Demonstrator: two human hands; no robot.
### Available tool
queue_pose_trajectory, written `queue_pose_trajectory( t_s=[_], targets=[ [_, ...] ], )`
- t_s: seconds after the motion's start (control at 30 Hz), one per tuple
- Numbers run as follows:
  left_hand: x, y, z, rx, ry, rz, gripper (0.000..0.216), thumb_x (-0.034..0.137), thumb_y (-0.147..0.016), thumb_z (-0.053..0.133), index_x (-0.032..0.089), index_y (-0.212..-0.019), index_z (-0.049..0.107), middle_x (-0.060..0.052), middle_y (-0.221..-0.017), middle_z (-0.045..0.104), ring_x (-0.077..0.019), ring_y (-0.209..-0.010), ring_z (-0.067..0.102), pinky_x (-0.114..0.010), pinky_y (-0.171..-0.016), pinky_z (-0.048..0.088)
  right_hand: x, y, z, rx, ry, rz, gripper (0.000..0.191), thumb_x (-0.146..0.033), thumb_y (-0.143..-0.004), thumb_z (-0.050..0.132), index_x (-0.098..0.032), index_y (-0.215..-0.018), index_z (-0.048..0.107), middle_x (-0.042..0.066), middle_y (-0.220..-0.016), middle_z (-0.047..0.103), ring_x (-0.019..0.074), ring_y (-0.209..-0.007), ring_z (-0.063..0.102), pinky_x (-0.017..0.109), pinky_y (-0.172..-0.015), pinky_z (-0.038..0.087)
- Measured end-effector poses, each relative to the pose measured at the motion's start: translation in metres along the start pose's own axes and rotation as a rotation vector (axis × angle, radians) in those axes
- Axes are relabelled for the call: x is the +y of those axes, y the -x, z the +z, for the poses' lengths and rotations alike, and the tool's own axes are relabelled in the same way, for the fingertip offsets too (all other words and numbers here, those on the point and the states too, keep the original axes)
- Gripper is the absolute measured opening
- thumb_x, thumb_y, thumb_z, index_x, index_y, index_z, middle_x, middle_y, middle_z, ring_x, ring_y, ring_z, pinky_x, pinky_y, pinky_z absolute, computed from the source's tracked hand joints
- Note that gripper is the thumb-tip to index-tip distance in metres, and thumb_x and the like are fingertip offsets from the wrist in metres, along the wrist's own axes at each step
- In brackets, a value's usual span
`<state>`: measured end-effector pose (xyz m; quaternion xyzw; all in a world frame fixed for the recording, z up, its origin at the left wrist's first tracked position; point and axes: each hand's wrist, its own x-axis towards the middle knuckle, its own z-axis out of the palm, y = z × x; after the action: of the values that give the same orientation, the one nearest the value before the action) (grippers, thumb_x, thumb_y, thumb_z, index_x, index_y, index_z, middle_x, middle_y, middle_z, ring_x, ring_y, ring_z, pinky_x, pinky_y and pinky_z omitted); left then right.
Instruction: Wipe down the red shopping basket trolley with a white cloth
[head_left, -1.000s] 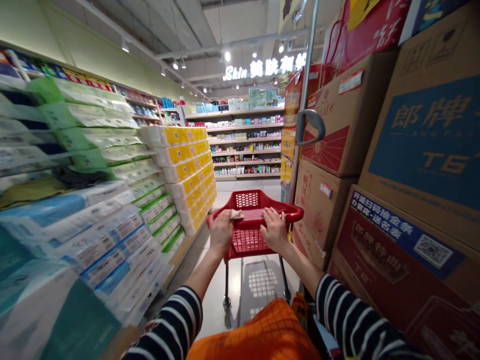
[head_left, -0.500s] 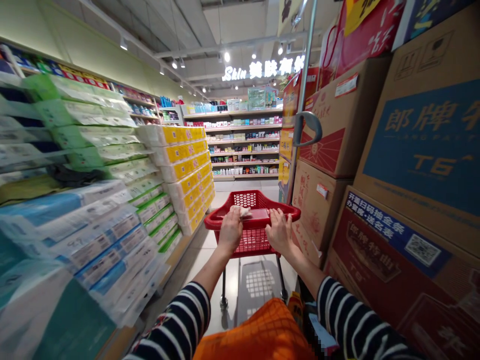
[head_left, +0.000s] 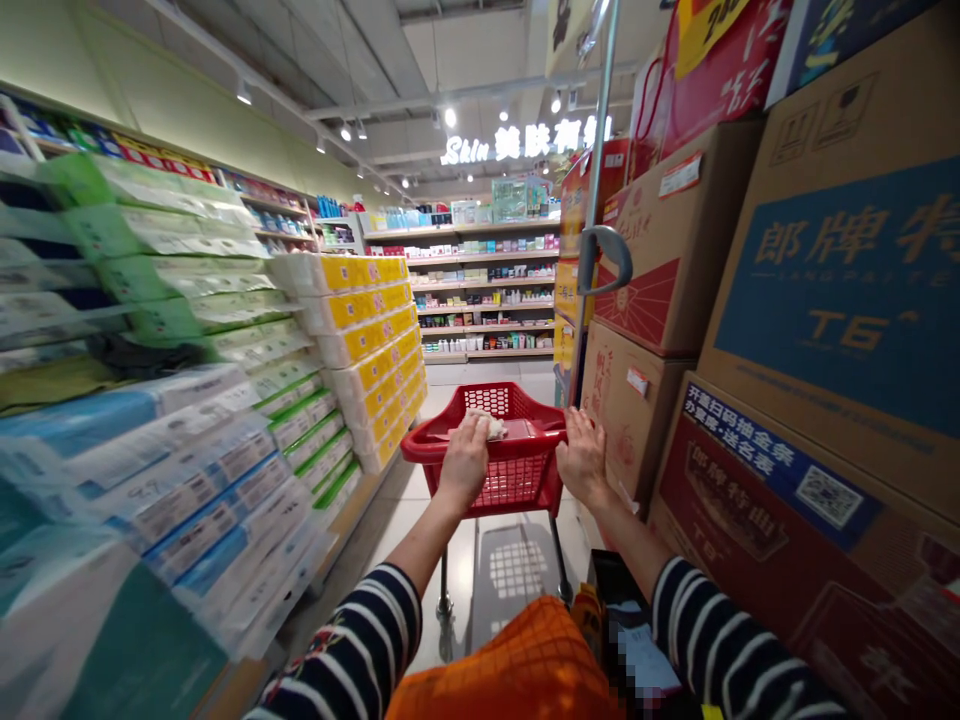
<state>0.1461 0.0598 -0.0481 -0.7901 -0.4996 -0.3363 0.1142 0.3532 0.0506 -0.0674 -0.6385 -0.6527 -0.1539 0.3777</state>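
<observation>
A red shopping cart [head_left: 517,490] with a perforated basket stands in front of me. My left hand [head_left: 465,468] lies over the left part of its handle bar [head_left: 417,446], pressing a crumpled white cloth [head_left: 495,427] against it. Part of the cloth sticks out past my fingers. At the right end of the handle, my right hand [head_left: 583,456] has its fingers bent over the red rim. The palm side of each hand is hidden from view.
Stacked tissue packs [head_left: 367,350] line the aisle on the left. Cardboard cartons [head_left: 840,270] are piled close on the right, beside a metal pole with a grey handle [head_left: 619,258]. Shelves of small goods [head_left: 487,283] stand ahead. A dark box [head_left: 622,600] sits low at right.
My right hand has slid right along the handle to its end. My left hand stays on the cloth. The view has shifted slightly.
</observation>
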Motion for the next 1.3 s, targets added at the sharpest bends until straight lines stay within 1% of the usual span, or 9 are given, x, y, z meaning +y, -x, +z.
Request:
queue_pose_trajectory(
  t_s=[0.23, 0.3, 0.47, 0.63, 0.7, 0.93, 1.03, 1.2, 1.3],
  targets=[
    [0.089, -0.027, 0.038, -0.059, -0.004, 0.234, 0.04, 0.015, -0.085, 0.036, 0.008, -0.124, 0.044, -0.017, -0.132, 0.046, -0.0251, -0.13, 0.032, -0.042, -0.105, 0.033, 0.006, 0.002, -0.009, 0.115, -0.007, -0.066, 0.056, -0.015, -0.076, 0.034, -0.006, -0.131, 0.04, 0.016, -0.135, 0.043, 0.025, -0.129, 0.03, 0.044, -0.105, 0.018],
    [0.1, -0.03, 0.043, -0.067, -0.027, 0.27, 0.04, 0.017, -0.086, 0.036, 0.01, -0.125, 0.044, -0.015, -0.133, 0.046, -0.0256, -0.13, 0.032, -0.043, -0.104, 0.034, 0.009, 0.003, -0.012, 0.133, -0.004, -0.085, 0.056, -0.015, -0.075, 0.034, -0.006, -0.13, 0.04, 0.016, -0.134, 0.043, 0.025, -0.129, 0.03, 0.044, -0.105, 0.019],
    [0.059, -0.01, 0.02, -0.074, -0.093, 0.273, 0.041, 0.023, -0.087, 0.035, 0.021, -0.127, 0.045, -0.008, -0.136, 0.044, -0.0248, -0.126, 0.038, -0.045, -0.103, 0.032, 0.01, 0.005, -0.007, 0.114, -0.028, -0.066, 0.053, -0.015, -0.078, 0.033, -0.007, -0.13, 0.041, 0.015, -0.134, 0.044, 0.0242, -0.128, 0.032, 0.044, -0.106, 0.017],
    [0.005, 0.013, -0.006, 0.019, -0.159, 0.029, 0.044, 0.021, -0.084, 0.036, 0.02, -0.128, 0.046, -0.01, -0.136, 0.045, -0.0224, -0.123, 0.041, -0.048, -0.107, 0.022, 0.001, 0.007, 0.001, 0.05, -0.079, -0.037, 0.053, -0.016, -0.081, 0.034, -0.011, -0.134, 0.036, 0.014, -0.136, 0.042, 0.0243, -0.129, 0.031, 0.049, -0.106, 0.015],
    [0.009, 0.013, -0.003, 0.045, -0.167, -0.004, 0.045, 0.019, -0.084, 0.035, 0.019, -0.127, 0.046, -0.01, -0.135, 0.045, -0.0222, -0.124, 0.04, -0.047, -0.107, 0.023, -0.005, 0.007, 0.0, 0.038, -0.095, -0.044, 0.052, -0.016, -0.082, 0.033, -0.013, -0.134, 0.035, 0.013, -0.137, 0.041, 0.0242, -0.13, 0.03, 0.051, -0.105, 0.016],
    [0.068, 0.0, 0.026, -0.027, -0.115, 0.194, 0.043, 0.025, -0.086, 0.036, 0.023, -0.128, 0.046, -0.009, -0.137, 0.044, -0.0246, -0.126, 0.037, -0.05, -0.106, 0.023, -0.023, 0.007, -0.008, 0.013, -0.124, -0.104, 0.056, -0.013, -0.076, 0.035, -0.012, -0.131, 0.037, 0.013, -0.138, 0.039, 0.0248, -0.131, 0.028, 0.053, -0.106, 0.016],
    [0.042, 0.008, 0.013, -0.017, -0.121, 0.176, 0.044, 0.024, -0.086, 0.036, 0.024, -0.129, 0.045, -0.008, -0.137, 0.043, -0.0242, -0.126, 0.038, -0.053, -0.108, 0.014, -0.027, 0.006, -0.007, 0.014, -0.141, -0.108, 0.054, -0.013, -0.076, 0.034, -0.011, -0.13, 0.039, 0.014, -0.138, 0.039, 0.0243, -0.13, 0.028, 0.053, -0.106, 0.015],
    [-0.026, 0.029, -0.019, 0.047, -0.201, -0.059, 0.044, 0.019, -0.085, 0.032, 0.02, -0.127, 0.047, -0.011, -0.135, 0.046, -0.0224, -0.124, 0.041, -0.052, -0.108, 0.011, -0.034, 0.004, -0.001, -0.008, -0.179, -0.087, 0.051, -0.015, -0.079, 0.033, -0.012, -0.129, 0.042, 0.013, -0.138, 0.039, 0.024, -0.131, 0.028, 0.053, -0.106, 0.014],
    [-0.024, 0.029, -0.018, 0.037, -0.206, -0.081, 0.044, 0.017, -0.085, 0.03, 0.018, -0.126, 0.047, -0.011, -0.136, 0.044, -0.022, -0.127, 0.038, -0.051, -0.108, 0.015, -0.039, 0.005, -0.001, -0.006, -0.181, -0.096, 0.05, -0.016, -0.08, 0.033, -0.01, -0.129, 0.042, 0.013, -0.138, 0.039, 0.0234, -0.131, 0.027, 0.051, -0.107, 0.013]
  ],
)
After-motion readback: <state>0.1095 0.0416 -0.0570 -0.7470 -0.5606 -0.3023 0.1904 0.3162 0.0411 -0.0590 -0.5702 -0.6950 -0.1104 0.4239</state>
